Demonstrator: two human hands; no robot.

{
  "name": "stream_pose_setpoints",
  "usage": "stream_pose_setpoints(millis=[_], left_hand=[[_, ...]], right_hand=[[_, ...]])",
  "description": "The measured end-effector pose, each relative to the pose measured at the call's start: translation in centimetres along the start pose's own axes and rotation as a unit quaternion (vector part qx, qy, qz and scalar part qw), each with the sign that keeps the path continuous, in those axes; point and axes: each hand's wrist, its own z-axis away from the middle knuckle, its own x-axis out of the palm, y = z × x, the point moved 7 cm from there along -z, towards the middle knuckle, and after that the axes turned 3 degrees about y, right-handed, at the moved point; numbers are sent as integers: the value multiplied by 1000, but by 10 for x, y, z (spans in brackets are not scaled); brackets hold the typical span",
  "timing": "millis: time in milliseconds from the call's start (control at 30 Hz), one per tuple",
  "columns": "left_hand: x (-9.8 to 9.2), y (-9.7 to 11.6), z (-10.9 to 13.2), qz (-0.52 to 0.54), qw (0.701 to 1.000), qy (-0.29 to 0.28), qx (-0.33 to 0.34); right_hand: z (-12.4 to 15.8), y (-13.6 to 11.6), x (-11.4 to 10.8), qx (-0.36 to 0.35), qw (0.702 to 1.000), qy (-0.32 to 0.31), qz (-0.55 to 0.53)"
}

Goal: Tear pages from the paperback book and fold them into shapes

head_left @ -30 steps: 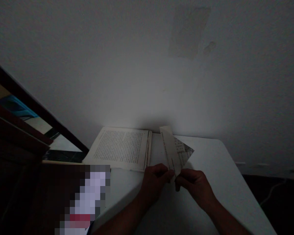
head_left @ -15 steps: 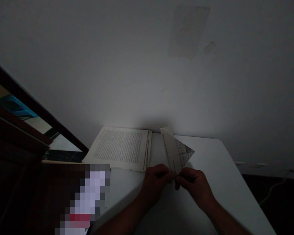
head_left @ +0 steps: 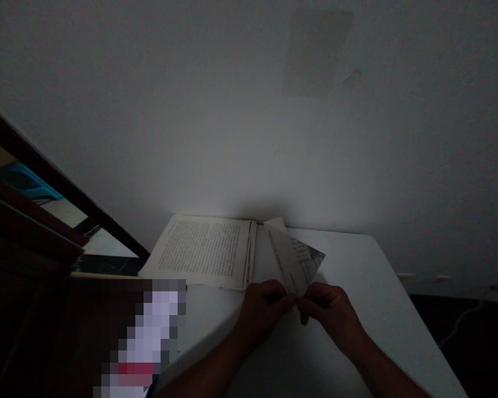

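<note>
A folded sheet of printed paper [head_left: 292, 254] rises above the table, with a pale strip along its left and a pointed corner toward the right. Its near corner is pinched between the fingers of my left hand [head_left: 263, 304] and my right hand [head_left: 327, 304]. The two thumbs almost meet there, and the fingertips behind the paper are partly hidden. To the left of the paper, close beyond my left hand, lies a stack of loose printed pages [head_left: 203, 251].
The white table [head_left: 344, 260] stands against a pale wall [head_left: 216, 110] with a greyish patch. On the left are a dark slanted rail [head_left: 66, 182], a blue object [head_left: 33, 179] behind it and a blurred-out area [head_left: 153, 326]. A thin cable [head_left: 460, 318] shows at the right.
The top of the folded paper has tipped slightly left, and its right point has shifted a little left too. Both hands keep their pinch in nearly the same place.
</note>
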Motion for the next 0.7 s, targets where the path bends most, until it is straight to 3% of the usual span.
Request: stream_pose_setpoints(millis=[167,700], left_hand=[[-2,3,-2,-1,1000,6,19],[1,1,-2,13,1000,-17,-5]], right_hand=[[1,1,0,-26,999,-16,-10],[3,-10,-3,-51,999,11,13]])
